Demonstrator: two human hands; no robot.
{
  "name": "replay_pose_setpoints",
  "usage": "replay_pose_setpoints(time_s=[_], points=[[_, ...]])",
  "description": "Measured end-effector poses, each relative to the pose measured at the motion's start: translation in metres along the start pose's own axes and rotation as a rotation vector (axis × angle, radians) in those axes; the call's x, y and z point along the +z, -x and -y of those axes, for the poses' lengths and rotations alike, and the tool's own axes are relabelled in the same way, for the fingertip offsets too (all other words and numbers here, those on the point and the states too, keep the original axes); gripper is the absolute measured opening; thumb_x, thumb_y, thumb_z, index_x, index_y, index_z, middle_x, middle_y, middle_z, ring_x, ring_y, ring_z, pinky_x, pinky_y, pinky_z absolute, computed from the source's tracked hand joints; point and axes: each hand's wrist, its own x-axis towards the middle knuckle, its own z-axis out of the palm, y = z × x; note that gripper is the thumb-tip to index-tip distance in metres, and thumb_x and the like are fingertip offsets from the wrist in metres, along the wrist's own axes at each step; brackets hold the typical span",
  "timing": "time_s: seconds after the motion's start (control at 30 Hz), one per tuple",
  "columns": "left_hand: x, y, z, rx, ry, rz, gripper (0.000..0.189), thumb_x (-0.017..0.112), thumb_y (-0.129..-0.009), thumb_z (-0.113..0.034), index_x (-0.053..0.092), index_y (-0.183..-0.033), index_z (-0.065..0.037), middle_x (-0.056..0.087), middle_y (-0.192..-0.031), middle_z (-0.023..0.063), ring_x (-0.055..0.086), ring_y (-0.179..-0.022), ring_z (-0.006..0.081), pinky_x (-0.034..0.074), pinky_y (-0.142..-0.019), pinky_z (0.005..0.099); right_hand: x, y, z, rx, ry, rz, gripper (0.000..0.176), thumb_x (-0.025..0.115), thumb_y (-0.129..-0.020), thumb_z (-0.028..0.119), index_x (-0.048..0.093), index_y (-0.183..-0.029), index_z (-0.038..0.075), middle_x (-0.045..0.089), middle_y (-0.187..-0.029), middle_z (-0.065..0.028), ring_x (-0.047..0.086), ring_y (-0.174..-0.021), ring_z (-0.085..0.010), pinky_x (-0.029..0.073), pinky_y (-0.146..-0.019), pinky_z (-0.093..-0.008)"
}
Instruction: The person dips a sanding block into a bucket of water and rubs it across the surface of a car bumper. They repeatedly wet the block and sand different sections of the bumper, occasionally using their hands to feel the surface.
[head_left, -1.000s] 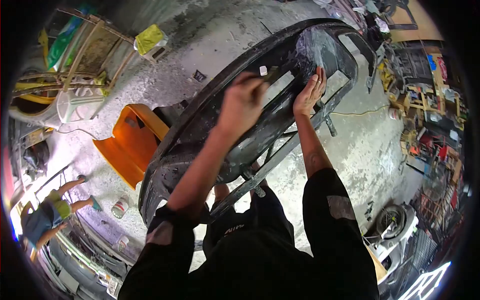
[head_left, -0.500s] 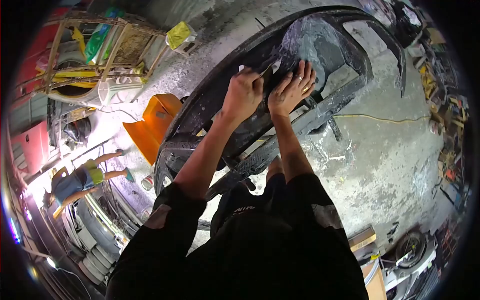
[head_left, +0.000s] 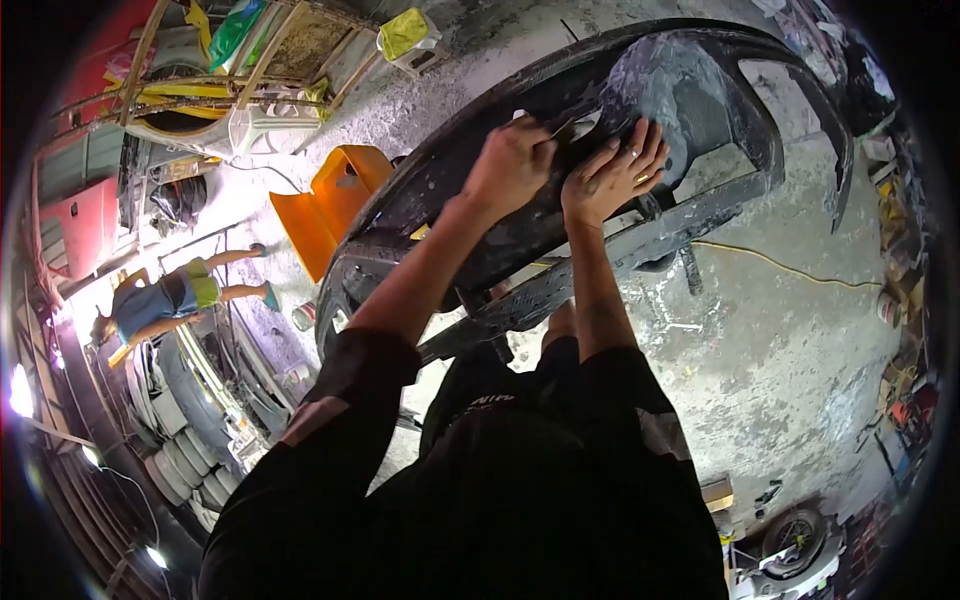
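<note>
A large black car bumper (head_left: 640, 270) with scuffed, dusty surfaces lies across the upper middle of the view. A grey, powdery smeared patch (head_left: 665, 75) covers part of its inner side. My left hand (head_left: 512, 165) is closed in a fist over the bumper, around something mostly hidden; a small pale bit shows above the knuckles and a thin strip sticks out towards the patch. Just right of it, my right hand (head_left: 615, 175), with rings on it, rests palm down on the bumper beside the patch, fingers spread.
An orange panel (head_left: 325, 205) stands left of the bumper. Another person (head_left: 165, 300) is at the far left, near stacked car parts (head_left: 190, 465). A yellow cord (head_left: 780, 260) crosses the concrete floor on the right. A wheel (head_left: 795, 540) sits at the lower right.
The whole view has shifted, so the bumper and both hands appear slightly farther right. Both hands keep nearly the same places on the bumper.
</note>
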Motion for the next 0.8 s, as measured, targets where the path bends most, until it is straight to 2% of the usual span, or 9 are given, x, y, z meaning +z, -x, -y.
replay_pose_setpoints(time_s=[0.13, 0.17, 0.27, 0.4, 0.47, 0.6, 0.67, 0.77, 0.8], points=[[-0.017, 0.01, -0.008, -0.062, -0.056, 0.076, 0.008, 0.067, -0.088, -0.002, 0.065, -0.083, 0.003, 0.059, -0.084, 0.0219, 0.061, -0.077, 0.0414, 0.047, -0.066, 0.0437, 0.0, 0.0, 0.001, -0.012, -0.001, -0.005, 0.054, 0.033, -0.109, 0.033, 0.043, -0.153, 0.004, 0.037, -0.161, -0.0179, 0.021, -0.153, -0.0447, 0.011, -0.119, -0.0662], [0.003, -0.005, -0.002, 0.057, -0.082, -0.021, 0.01, 0.068, -0.088, -0.003, 0.063, -0.082, 0.004, 0.059, -0.084, 0.0217, 0.061, -0.076, 0.041, 0.047, -0.065, 0.0433, 0.002, 0.002, 0.001, 0.008, 0.005, -0.001, 0.053, 0.032, -0.109, 0.033, 0.043, -0.152, 0.004, 0.037, -0.161, -0.0179, 0.022, -0.153, -0.045, 0.011, -0.119, -0.0665], [0.006, -0.005, 0.001, 0.066, 0.061, -0.053, 0.009, 0.067, -0.087, -0.002, 0.063, -0.081, 0.004, 0.059, -0.081, 0.0215, 0.061, -0.075, 0.0409, 0.047, -0.065, 0.0441, 0.002, 0.002, 0.0, -0.017, 0.037, -0.005, 0.053, 0.033, -0.109, 0.033, 0.043, -0.152, 0.004, 0.037, -0.16, -0.0179, 0.022, -0.153, -0.0449, 0.012, -0.119, -0.0661], [-0.036, 0.045, 0.027, -0.046, 0.099, 0.082, 0.008, 0.065, -0.087, -0.001, 0.064, -0.08, 0.004, 0.059, -0.078, 0.0216, 0.062, -0.073, 0.0406, 0.048, -0.066, 0.0438, 0.001, 0.001, 0.001, -0.002, 0.04, -0.011, 0.053, 0.035, -0.109, 0.034, 0.044, -0.152, 0.005, 0.04, -0.159, -0.0187, 0.024, -0.152, -0.0453, 0.014, -0.119, -0.065], [-0.014, 0.027, 0.012, -0.122, -0.039, 0.084, 0.009, 0.065, -0.086, -0.002, 0.064, -0.08, 0.004, 0.06, -0.078, 0.0211, 0.063, -0.074, 0.0404, 0.049, -0.066, 0.0433, 0.006, 0.003, -0.002, -0.041, 0.042, -0.041, 0.052, 0.035, -0.109, 0.034, 0.046, -0.15, 0.005, 0.042, -0.157, -0.0189, 0.027, -0.151, -0.0445, 0.016, -0.119, -0.064], [-0.009, 0.037, 0.022, 0.065, 0.019, -0.112, 0.008, 0.065, -0.087, -0.002, 0.066, -0.08, 0.003, 0.062, -0.082, 0.0203, 0.066, -0.079, 0.0384, 0.051, -0.068, 0.0455, 0.004, 0.002, 0.001, -0.057, 0.046, -0.02, 0.05, 0.035, -0.109, 0.033, 0.05, -0.147, 0.004, 0.04, -0.158, -0.0184, 0.03, -0.149, -0.0437, 0.018, -0.119, -0.0633], [-0.052, 0.087, 0.018, -0.161, -0.086, 0.028, 0.007, 0.065, -0.087, 0.0, 0.067, -0.08, 0.002, 0.064, -0.088, 0.0202, 0.067, -0.082, 0.0387, 0.053, -0.07, 0.0465, 0.003, 0.002, 0.001, -0.041, 0.107, -0.033, 0.05, 0.035, -0.108, 0.033, 0.05, -0.146, 0.003, 0.039, -0.158, -0.0181, 0.03, -0.149, -0.0433, 0.02, -0.118, -0.0633], [-0.072, 0.11, 0.037, -0.168, -0.118, 0.087, 0.008, 0.064, -0.088, -0.002, 0.067, -0.081, 0.002, 0.065, -0.092, 0.0202, 0.067, -0.086, 0.0389, 0.054, -0.074, 0.0464, 0.007, 0.001, -0.001, -0.068, 0.097, -0.046, 0.051, 0.035, -0.108, 0.033, 0.05, -0.146, 0.003, 0.042, -0.157, -0.0183, 0.031, -0.149, -0.0428, 0.021, -0.118, -0.0629], [-0.057, 0.099, 0.044, -0.006, -0.292, 0.152, 0.009, 0.064, -0.088, -0.004, 0.067, -0.082, 0.001, 0.064, -0.091, 0.0201, 0.067, -0.087, 0.0397, 0.054, -0.076, 0.0467, 0.006, 0.003, -0.002, -0.101, 0.09, -0.066, 0.051, 0.035, -0.108, 0.033, 0.05, -0.146, 0.003, 0.043, -0.156, -0.0186, 0.031, -0.149, -0.0427, 0.021, -0.118, -0.0627]])
